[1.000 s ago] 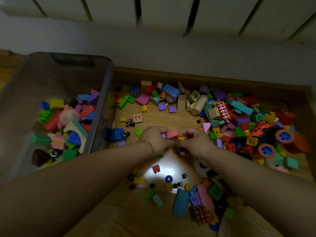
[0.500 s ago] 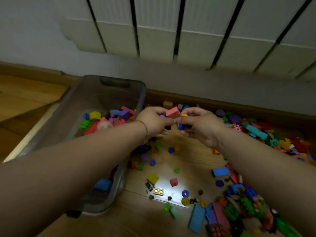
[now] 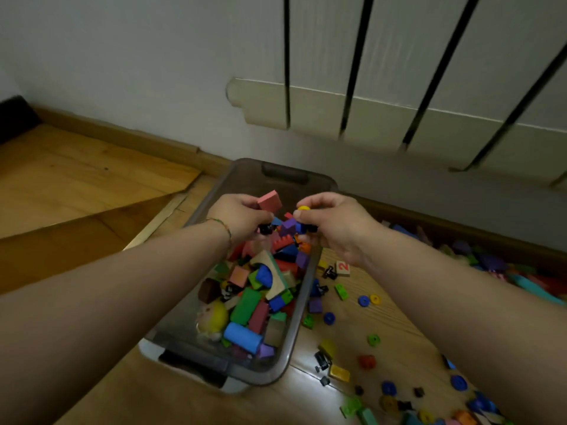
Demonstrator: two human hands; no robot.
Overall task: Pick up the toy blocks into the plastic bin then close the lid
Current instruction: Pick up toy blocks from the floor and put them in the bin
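A dark see-through plastic bin (image 3: 299,326) stands on the wooden floor, partly filled with coloured toy blocks (image 3: 257,302). Both my hands hover over its far half, side by side. My left hand (image 3: 239,216) grips a handful of small pieces, with a pink block (image 3: 270,200) sticking up and a black piece below the fingers. My right hand (image 3: 331,222) grips other small pieces, a yellow one on top and a blue one under it. More loose blocks (image 3: 368,338) lie scattered on the floor to the right of the bin. No lid is in view.
A larger heap of blocks (image 3: 491,265) lies along the skirting board at the right. A white radiator (image 3: 399,87) hangs on the wall behind the bin. Bare wooden floor (image 3: 76,185) stretches to the left.
Both hands have lifted off the floor with their blocks and swung left, from beside the bin to above it. The view has turned left and up with them.
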